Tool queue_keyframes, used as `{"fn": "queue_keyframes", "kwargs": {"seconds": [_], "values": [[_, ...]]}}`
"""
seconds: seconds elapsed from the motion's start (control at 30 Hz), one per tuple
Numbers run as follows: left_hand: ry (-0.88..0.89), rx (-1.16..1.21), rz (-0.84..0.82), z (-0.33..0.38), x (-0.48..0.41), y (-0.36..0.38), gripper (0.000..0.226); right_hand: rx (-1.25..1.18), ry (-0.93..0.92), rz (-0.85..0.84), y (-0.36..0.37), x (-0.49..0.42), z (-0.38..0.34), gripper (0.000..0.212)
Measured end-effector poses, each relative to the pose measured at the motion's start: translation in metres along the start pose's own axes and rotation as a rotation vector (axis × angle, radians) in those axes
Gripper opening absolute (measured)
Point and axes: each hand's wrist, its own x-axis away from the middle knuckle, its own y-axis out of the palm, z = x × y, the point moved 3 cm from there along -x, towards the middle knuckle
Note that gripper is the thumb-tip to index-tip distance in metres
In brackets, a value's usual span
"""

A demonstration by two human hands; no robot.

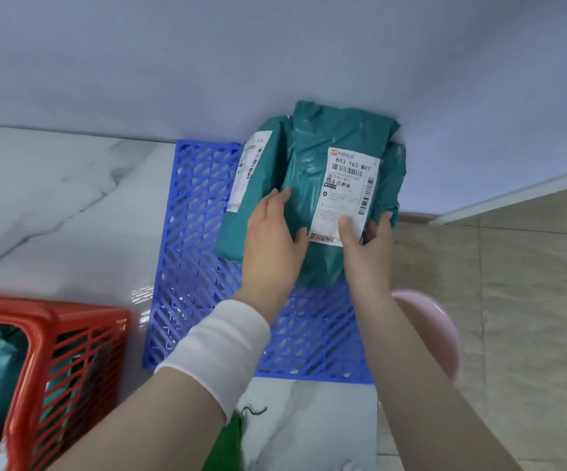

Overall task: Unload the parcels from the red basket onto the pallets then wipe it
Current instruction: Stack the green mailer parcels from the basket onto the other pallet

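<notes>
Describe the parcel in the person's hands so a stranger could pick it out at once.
Find the blue pallet by the wall. Two teal parcels sit at its far end; the wanted parcel is the right one, with the left hand and right hand on it. Unlike the neighbour parcel, its white label faces the camera squarely, reading 843 Y63 M47.

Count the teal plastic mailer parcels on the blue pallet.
2. The first teal plastic mailer parcel leans at the far edge of the blue lattice plastic pallet; the second parcel overlaps its right side, pressed by the left hand, gripped by the right hand. Others may hide behind.
</notes>
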Motion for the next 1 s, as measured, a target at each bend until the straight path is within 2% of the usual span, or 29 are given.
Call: {"fn": "queue_keyframes", "kwargs": {"seconds": [0.27,0.5,0.77,1.0], "values": [[0.002,-0.085,-0.012,0.022,0.054,-0.065,0.042,0.318,-0.287,0.085,-0.020,0.089,-0.060,0.065],[0.110,-0.271,0.019,0.013,0.109,-0.139,0.043,0.503,-0.474,0.009,0.003,0.183,-0.091,0.062],[0.202,-0.466,-0.028,-0.058,0.178,-0.238,0.042,0.727,-0.594,-0.039,0.065,0.308,-0.099,0.058],[0.122,-0.502,-0.094,-0.151,0.238,-0.302,0.043,0.808,-0.526,-0.161,0.138,0.403,-0.069,0.059]]}}
